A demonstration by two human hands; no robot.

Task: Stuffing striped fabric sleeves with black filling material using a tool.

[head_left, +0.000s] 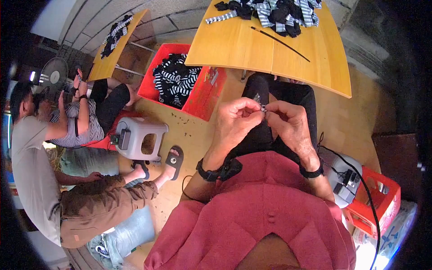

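Note:
Above my dark-trousered lap, my left hand (pixel 237 122) and my right hand (pixel 291 127) meet, each closed in a pinch. Between the fingertips is a tiny pale thing (pixel 263 108), mostly covered and too small to name. Just beyond my hands stands a yellow wooden table (pixel 234 47). On its far part lies a heap of black and grey-striped cloth pieces (pixel 288 15). A thin dark stick (pixel 280 43) lies slantwise on the tabletop.
Left of the table, a red crate (pixel 146 85) holds black-and-white striped cloth. Two people sit farther left, near a grey plastic stool (pixel 155 130). At my right are another stool (pixel 346 164), a red crate (pixel 390 198) and a black cable (pixel 371 202).

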